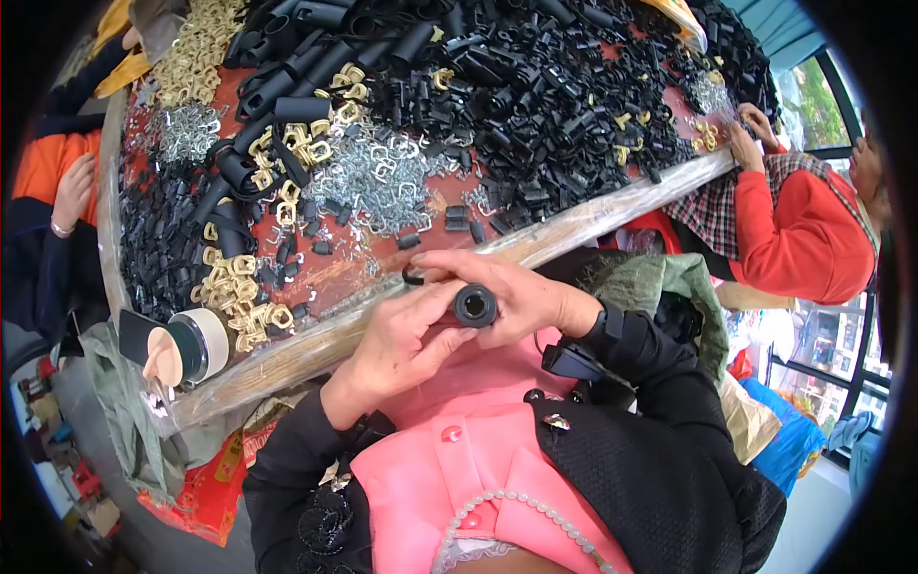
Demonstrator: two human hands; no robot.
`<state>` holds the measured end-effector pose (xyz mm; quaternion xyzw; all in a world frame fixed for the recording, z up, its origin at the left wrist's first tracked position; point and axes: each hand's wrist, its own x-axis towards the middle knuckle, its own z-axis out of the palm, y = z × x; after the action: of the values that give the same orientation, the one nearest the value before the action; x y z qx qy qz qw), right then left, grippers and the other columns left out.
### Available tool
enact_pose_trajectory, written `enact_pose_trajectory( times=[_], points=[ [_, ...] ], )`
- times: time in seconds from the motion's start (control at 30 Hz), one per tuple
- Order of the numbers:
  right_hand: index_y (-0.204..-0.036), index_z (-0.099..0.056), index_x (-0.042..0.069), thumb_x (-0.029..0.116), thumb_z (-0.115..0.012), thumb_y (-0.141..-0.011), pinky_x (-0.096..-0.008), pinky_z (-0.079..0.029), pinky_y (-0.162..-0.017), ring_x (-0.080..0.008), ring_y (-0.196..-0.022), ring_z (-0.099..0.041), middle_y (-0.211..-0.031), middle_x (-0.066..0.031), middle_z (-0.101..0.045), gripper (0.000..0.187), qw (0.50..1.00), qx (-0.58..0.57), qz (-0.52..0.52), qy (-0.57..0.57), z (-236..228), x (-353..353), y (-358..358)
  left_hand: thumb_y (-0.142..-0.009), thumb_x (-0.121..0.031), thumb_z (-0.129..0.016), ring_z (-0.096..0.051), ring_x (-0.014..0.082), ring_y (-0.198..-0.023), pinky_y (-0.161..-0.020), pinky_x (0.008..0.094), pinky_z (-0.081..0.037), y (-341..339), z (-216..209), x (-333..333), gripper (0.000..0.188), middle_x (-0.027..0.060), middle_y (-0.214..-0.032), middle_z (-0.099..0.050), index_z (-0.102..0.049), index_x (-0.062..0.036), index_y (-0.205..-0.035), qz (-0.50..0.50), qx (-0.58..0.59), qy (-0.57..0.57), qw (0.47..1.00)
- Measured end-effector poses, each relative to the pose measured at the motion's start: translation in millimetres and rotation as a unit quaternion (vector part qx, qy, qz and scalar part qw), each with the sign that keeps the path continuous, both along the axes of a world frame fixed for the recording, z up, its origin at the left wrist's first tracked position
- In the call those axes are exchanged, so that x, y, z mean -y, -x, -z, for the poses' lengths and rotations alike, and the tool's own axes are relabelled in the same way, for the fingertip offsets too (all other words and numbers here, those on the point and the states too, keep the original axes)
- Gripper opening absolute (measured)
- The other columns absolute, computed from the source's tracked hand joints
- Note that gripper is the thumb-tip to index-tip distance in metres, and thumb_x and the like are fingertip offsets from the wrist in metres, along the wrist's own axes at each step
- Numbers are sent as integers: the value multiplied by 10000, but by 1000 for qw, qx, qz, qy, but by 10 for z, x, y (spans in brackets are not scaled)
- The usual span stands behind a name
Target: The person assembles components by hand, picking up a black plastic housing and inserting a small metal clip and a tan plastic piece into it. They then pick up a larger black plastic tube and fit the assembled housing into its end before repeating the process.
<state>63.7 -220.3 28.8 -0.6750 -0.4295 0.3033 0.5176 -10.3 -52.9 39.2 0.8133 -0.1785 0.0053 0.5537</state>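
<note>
Both hands meet in front of my chest, just over the near wooden edge of the work table. Between them is a black cylindrical part, its round hollow end turned up toward me. My left hand pinches it from the left, thumb below the rim. My right hand wraps round it from the right, with fingers stretched over toward the left hand. A small black curved piece sticks out beside the left fingers; what it belongs to is hidden.
Across the red table lie black plastic parts, silver wire loops and gold-coloured buckles. A cream-and-dark-green container stands at the left corner. Co-workers' hands appear at left and right. A wooden rim edges the table.
</note>
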Motion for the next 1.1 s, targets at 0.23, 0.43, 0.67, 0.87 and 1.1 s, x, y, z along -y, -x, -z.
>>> enact_pose_trajectory(
  times=[0.23, 0.43, 0.67, 0.87, 1.1],
  points=[
    [-1262, -289, 20, 83, -573, -541, -339, -316, -942, -264, -1096, -435, -1169, -151, -446, 778, 988, -94, -111, -46, -14, 93, 58, -679, -59, -643, -606, 246, -722, -632, 302, -475, 77, -64, -45, 330, 127, -814, -604, -565, -22, -998, 75, -68, 13, 995],
    [-1263, -284, 13, 107, -551, -526, -324, -313, -941, -237, -1113, -418, -1189, -147, -430, 790, 977, -182, -109, -25, -14, 162, 60, -684, -50, -638, -608, 239, -737, -642, 298, -477, 52, -22, -6, 316, 126, -824, -607, -569, -22, -992, 84, -70, 29, 994],
    [-1246, -323, 3, 140, -563, -521, -314, -342, -901, -213, -1037, -460, -1125, -137, -473, 776, 978, -201, -59, 10, -45, 385, 112, -702, -34, -608, -615, 202, -736, -634, 273, -478, 1, -1, 66, 302, 120, -829, -617, -575, -5, -1001, 110, -39, 35, 993],
    [-1152, -428, 18, 40, -580, -569, -233, -414, -652, -95, -718, -507, -831, -61, -546, 603, 923, -316, 210, 69, -427, 1411, 388, -739, -21, -578, -605, 183, -790, -672, 256, -487, -12, 69, 16, 309, 119, -906, -611, -552, 7, -1045, 87, -112, 119, 983],
    [-1033, -494, 18, 100, -628, -609, -268, -425, -638, -168, -707, -527, -779, -82, -535, 452, 872, 62, 252, 415, -663, 2457, 932, -759, -32, -570, -598, 181, -821, -706, 257, -485, -233, 151, 61, 321, 124, -945, -599, -526, 25, -1071, 38, -158, 128, 978]
  ],
)
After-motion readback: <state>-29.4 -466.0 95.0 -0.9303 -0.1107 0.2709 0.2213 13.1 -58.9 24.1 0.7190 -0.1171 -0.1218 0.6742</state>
